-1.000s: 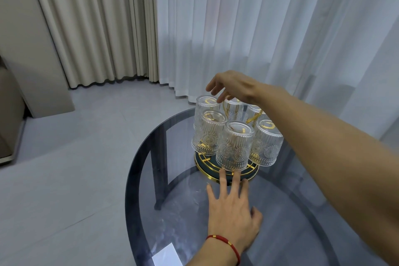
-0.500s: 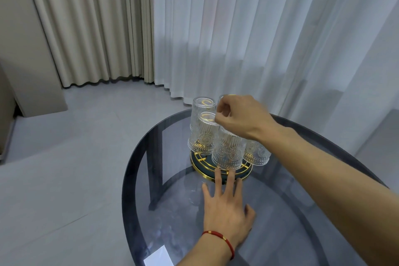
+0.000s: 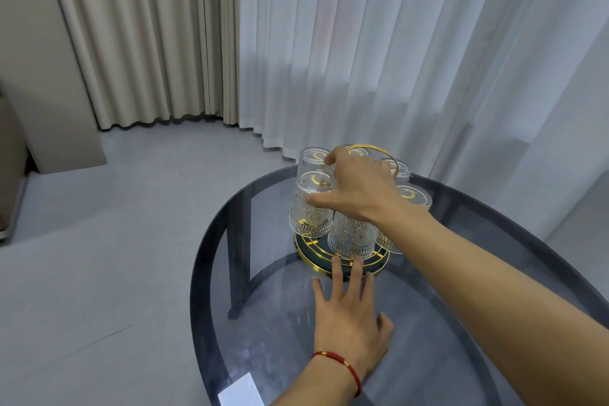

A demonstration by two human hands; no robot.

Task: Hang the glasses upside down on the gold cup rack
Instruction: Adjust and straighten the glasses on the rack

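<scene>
A gold cup rack with a round dark base ringed in gold is seen standing on a round smoked-glass table, towards its far side. Embossed clear glasses are hung upside down around it: a front-left glass, a back-left glass just behind it, a front glass nearest the viewer, and at least two more on the right, partly hidden by the forearm. A thin gold ring handle is seen above the rack's middle.

The right hand is reached in from the lower right and is laid over the top of the front glass. Its thumb is stretched leftwards against the side of the front-left glass, and its index finger is curled up near the base of the back-left glass. The fingers are partly spread; whether the front glass is truly gripped or only covered cannot be told, since the palm hides the contact.

The left hand is laid flat and open on the table top just in front of the rack, with nothing held. Its fingers are spread, and the middle fingertips are touching the gold rim of the base, directly below the front glass. A red cord bracelet is worn on that wrist.

A white card is seen at the table's near edge. Beige drapes and sheer white curtains are hung behind.
</scene>
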